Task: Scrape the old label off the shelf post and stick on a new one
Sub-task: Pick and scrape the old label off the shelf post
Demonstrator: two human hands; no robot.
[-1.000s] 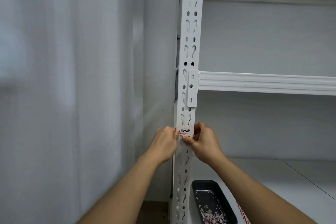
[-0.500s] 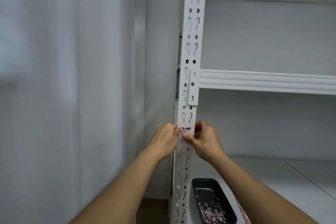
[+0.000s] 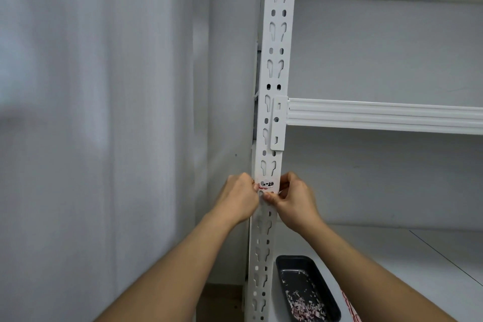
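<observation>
A white perforated shelf post (image 3: 277, 65) runs up the middle of the view. On it, at hand height, sits a small white label (image 3: 267, 185) with black writing and a red edge. My left hand (image 3: 239, 200) grips the post's left side and its fingertips pinch the label's left end. My right hand (image 3: 294, 202) curls round the post's right side, thumb pressing just below the label. The label's ends are hidden by my fingers.
A dark rectangular tray (image 3: 308, 287) holding several paper scrapings lies on the white lower shelf (image 3: 418, 269). A red-and-white sheet (image 3: 351, 306) shows beside my right forearm. A white shelf beam (image 3: 379, 115) crosses above. A grey wall is at left.
Both hands stay on the label and barely shift. The view has drifted slightly, so the post sits a little further right.
</observation>
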